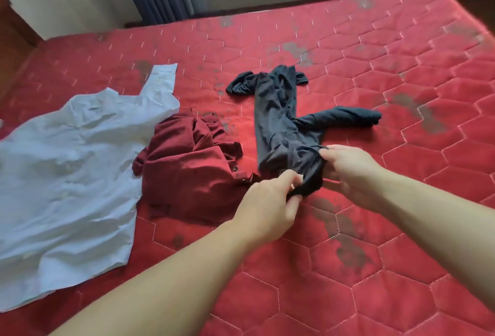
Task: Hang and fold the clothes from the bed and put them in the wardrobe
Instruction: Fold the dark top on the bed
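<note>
Garment, dark, runs lengthwise away across bed, near end gripped by left hand and right hand.

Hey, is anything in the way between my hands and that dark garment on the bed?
Nothing visible. Both the left hand and right hand already grip the near end of the dark garment. The maroon shirt lies just beside it, to the left.

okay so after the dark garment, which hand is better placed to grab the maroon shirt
Left. The left hand grips the dark garment right beside the maroon shirt; the right hand sits on the garment's far side.
</note>
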Available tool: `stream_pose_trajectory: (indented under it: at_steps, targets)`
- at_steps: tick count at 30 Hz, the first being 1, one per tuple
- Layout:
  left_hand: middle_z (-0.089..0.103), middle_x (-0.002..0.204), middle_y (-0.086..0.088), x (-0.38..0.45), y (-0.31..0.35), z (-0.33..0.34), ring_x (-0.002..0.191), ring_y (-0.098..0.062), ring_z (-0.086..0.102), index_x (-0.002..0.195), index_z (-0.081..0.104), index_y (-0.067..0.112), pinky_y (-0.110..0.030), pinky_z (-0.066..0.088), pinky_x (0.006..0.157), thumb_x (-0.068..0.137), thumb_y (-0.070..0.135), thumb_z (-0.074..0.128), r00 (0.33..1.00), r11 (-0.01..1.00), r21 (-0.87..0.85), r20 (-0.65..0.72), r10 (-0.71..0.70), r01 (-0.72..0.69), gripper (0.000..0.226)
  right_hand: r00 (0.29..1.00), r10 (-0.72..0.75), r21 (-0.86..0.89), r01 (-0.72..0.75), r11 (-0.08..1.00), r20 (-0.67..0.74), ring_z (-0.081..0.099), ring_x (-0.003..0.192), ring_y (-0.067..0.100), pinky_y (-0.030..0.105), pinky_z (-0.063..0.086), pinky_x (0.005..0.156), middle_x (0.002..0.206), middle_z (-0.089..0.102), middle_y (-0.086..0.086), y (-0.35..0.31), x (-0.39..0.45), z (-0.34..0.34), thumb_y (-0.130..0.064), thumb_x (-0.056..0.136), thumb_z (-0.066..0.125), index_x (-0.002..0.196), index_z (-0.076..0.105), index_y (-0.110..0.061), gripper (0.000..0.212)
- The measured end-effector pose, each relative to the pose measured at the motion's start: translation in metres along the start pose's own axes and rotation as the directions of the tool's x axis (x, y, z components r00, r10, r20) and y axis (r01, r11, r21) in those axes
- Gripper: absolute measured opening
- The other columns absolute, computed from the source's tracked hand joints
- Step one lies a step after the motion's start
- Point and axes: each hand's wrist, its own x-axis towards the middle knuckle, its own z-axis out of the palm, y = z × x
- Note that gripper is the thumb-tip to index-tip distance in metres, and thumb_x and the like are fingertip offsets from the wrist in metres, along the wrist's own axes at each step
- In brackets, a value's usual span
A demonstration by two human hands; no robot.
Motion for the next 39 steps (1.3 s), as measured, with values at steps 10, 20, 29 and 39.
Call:
stream_pose_trajectory:
  at_steps: [10,20,29,39]
  targets:
    - [0.068,0.099,0.003,-0.039,0.132,-0.126,0.104,-0.024,0.058,0.084,0.053,0.031,-0.033,0.034,0.087,0.087,0.049,0.055,0.972,0.843,0.526,0.234,-0.009,-0.118,0.018,0.990,-0.133,-0.190,0.141,0.972,0.055,0.062,0.064,0.019,0.035,0.050,0.071,0.074,0.064,0.006,-0.134,-0.155,-0.071,-0.016,0.093,0.058,0.088,0.062,-0.012,0.008]
    - [0.066,0.102,-0.003,-0.125,0.267,-0.248,0.093,-0.028,0.063,0.103,0.062,0.018,-0.032,0.042,0.066,0.091,0.032,0.051,0.996,0.627,0.774,0.046,0.082,-0.087,0.021,0.947,-0.318,-0.667,0.201,0.717,-0.056,0.071,0.075,0.028,0.036,0.062,0.061,0.093,0.067,0.016,-0.209,-0.346,-0.081,-0.002,0.080,0.071,0.102,0.067,-0.011,0.024]
    - [0.051,0.134,0.003,-0.208,0.353,-0.334,0.101,-0.033,0.064,0.138,0.035,0.017,-0.034,0.036,0.062,0.090,0.012,0.049,0.931,0.546,0.836,-0.147,0.334,-0.064,0.050,0.989,-0.088,-0.833,0.148,0.533,0.119,0.074,0.074,0.020,0.032,0.060,0.067,0.083,0.076,0.010,-0.225,-0.472,-0.044,-0.015,0.085,0.063,0.146,0.028,-0.025,0.070]
    - [0.056,0.127,0.004,-0.225,0.417,-0.365,0.106,-0.032,0.061,0.130,0.043,0.020,-0.032,0.034,0.066,0.081,0.014,0.053,0.919,0.494,0.857,-0.067,0.388,-0.146,0.050,0.798,-0.592,-0.754,0.458,0.471,0.114,0.067,0.087,0.021,0.030,0.052,0.074,0.095,0.072,0.004,-0.254,-0.508,-0.053,-0.029,0.090,0.061,0.095,0.069,-0.015,0.017]
